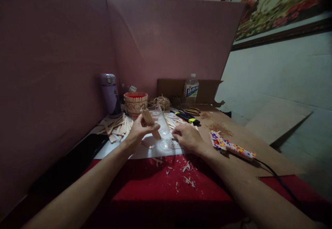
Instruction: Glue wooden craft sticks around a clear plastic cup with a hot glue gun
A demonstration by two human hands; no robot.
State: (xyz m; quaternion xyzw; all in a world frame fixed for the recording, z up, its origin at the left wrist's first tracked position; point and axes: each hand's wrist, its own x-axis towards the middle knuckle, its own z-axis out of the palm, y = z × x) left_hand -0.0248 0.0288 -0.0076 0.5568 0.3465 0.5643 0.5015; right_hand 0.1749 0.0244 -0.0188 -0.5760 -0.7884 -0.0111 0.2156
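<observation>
My left hand (140, 129) pinches flat wooden sticks (150, 123), held tilted above the white sheet (135, 152). Just right of it, my right hand (186, 137) rests low over the sheet with its fingers curled together; whatever lies between the fingertips is too small to make out. A clear plastic piece (163, 121) stands between and behind the hands. Loose wooden sticks (116, 127) are piled left of my left hand, and more lie behind my right hand.
Behind are a purple flask (110, 95), a stick-covered pot (136, 104), twine (162, 101), scissors (192, 110), a bottle (191, 90) and a yellow-black cutter (188, 117). A flowered corded tool (233, 147) lies right. Wood scraps (186, 168) litter the red cloth (155, 184).
</observation>
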